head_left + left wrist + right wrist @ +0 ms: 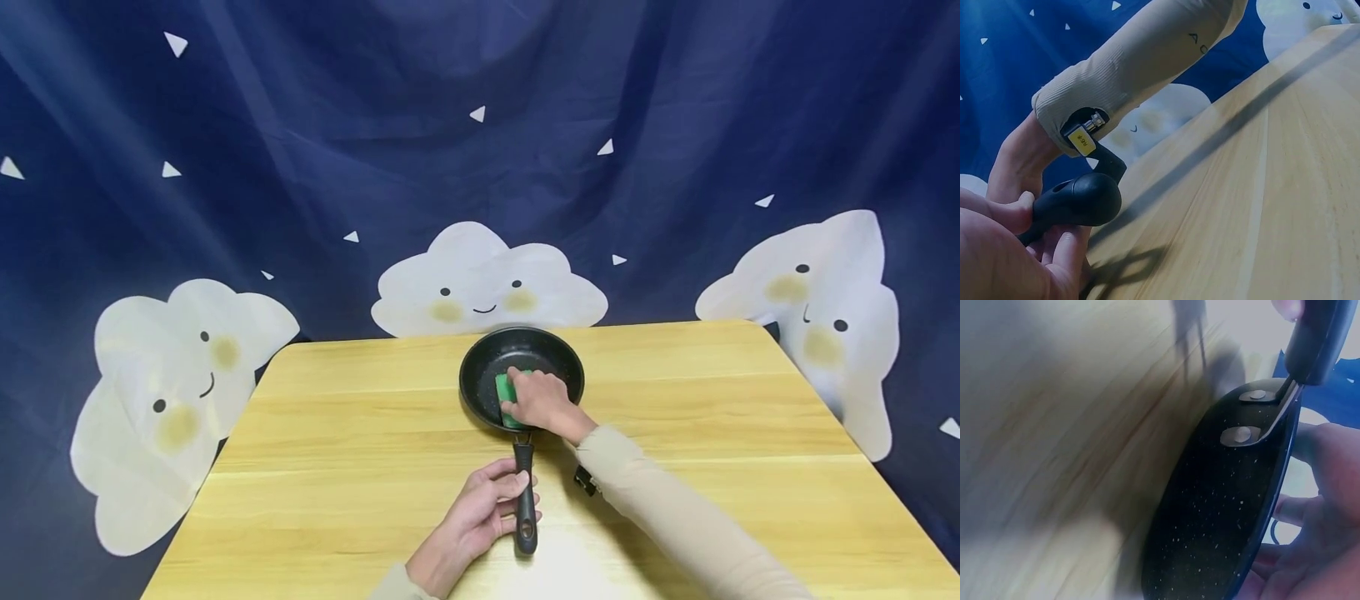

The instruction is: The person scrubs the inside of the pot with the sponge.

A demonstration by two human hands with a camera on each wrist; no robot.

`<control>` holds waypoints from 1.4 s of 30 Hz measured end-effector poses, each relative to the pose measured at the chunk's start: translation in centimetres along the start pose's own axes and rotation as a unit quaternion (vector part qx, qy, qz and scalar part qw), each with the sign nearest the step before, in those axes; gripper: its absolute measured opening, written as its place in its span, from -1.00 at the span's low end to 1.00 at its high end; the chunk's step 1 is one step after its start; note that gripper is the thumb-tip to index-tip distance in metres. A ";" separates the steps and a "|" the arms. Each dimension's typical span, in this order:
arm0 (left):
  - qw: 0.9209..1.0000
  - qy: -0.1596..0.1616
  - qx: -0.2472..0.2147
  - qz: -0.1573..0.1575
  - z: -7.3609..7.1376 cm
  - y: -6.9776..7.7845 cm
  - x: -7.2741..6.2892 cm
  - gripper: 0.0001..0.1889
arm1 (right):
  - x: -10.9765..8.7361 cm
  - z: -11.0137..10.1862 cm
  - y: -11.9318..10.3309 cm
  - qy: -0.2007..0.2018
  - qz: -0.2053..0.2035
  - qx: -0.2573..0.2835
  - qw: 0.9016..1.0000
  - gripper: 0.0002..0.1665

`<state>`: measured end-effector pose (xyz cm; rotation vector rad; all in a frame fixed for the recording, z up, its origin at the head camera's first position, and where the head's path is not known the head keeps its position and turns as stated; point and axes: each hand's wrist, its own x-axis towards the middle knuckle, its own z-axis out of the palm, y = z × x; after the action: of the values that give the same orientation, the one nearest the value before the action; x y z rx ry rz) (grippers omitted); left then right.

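Note:
A black frying pan (487,354) is held with its inside facing up and its handle towards me. My left hand (483,510) grips the black handle (527,533), thumb on top and fingers beneath. Inside the pan, my right hand (542,398) holds a green sponge (506,390) against the bottom. In the left wrist view the rounded handle end (1088,199) sticks out between thumb and fingers. The right wrist view shows the pan's speckled outer wall (1210,512) and its riveted bracket (1242,435); the sponge is hidden there.
A light wooden table (360,433) lies under the pan, and the pan's shadow falls on it. Behind stands a dark blue curtain (420,150) with smiling white clouds. A small black wrist device (586,481) hangs under the right sleeve.

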<state>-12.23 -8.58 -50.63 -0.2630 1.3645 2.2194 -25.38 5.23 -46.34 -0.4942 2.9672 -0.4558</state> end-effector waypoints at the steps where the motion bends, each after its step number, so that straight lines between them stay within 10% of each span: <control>1: 1.000 0.000 -0.001 0.000 0.0 0.0 0.0 -0.63 | 0.0 0.0 -0.1 0.002 0.001 0.001 1.000 -0.54; 42: 1.000 -0.014 -0.004 -0.006 -0.5 0.3 -0.1 -0.75 | 1.7 0.1 -1.6 -0.022 -0.006 0.091 0.996 -0.48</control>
<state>-12.34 -9.10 -50.61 -0.2403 1.3368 2.2110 -26.52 3.16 -46.07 -0.4952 2.8453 -0.6980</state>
